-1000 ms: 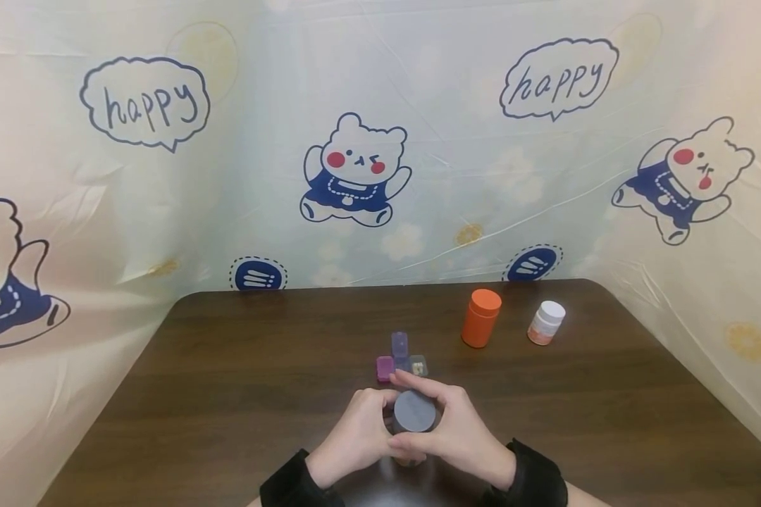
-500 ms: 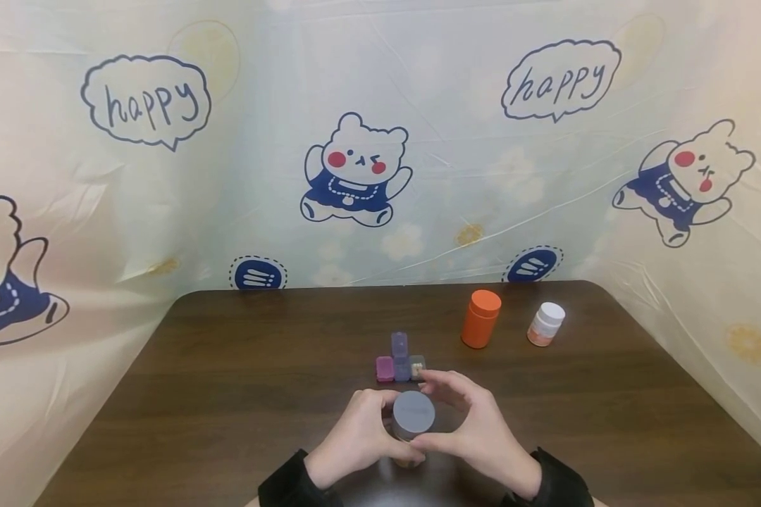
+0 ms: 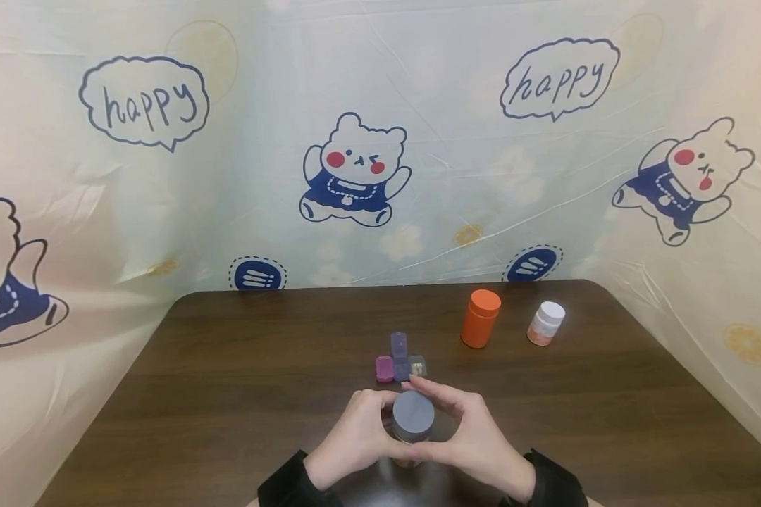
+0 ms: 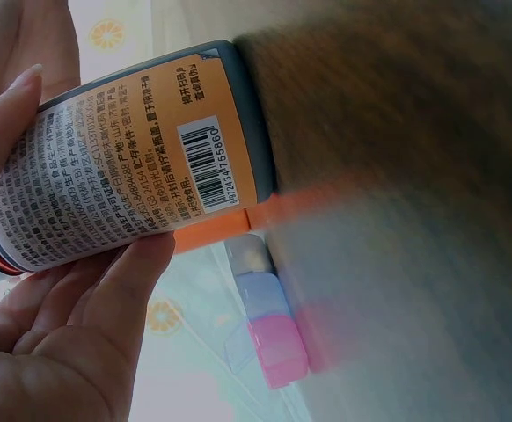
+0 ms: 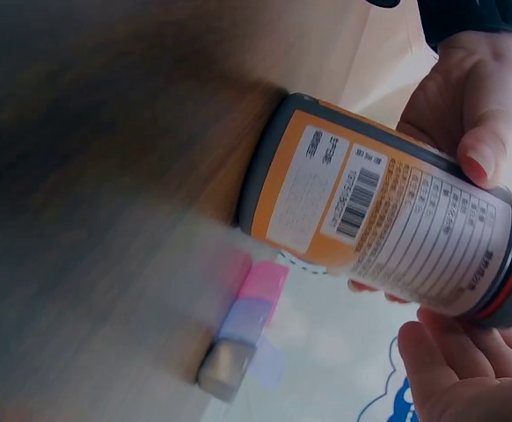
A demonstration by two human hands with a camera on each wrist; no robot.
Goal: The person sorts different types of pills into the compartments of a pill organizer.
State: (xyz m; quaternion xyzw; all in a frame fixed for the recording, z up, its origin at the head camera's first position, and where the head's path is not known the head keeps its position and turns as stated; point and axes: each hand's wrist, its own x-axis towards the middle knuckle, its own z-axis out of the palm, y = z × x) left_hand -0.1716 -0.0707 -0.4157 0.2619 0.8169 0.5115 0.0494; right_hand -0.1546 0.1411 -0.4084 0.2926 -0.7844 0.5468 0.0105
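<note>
Near the front edge of the brown table (image 3: 228,394), a labelled bottle (image 3: 412,422) with a grey cap (image 3: 413,412) stands between both hands, its body mostly hidden behind the fingers in the head view. On the wrist views its orange and white label with a barcode (image 4: 205,167) shows, but the print is too small to read, and nothing of its contents can be seen. The left hand (image 3: 355,440) curls around the bottle's side, gripping it. The right hand (image 3: 469,440) wraps its fingers and thumb about the cap. Just beyond the bottle lies a small pill box (image 3: 401,362) with pink, purple and grey compartments; the grey one seems to hold something pale, hard to make out. Farther back and right of the bottle stand an orange container (image 3: 480,318) and a white-capped bottle (image 3: 546,322), both closed.
</note>
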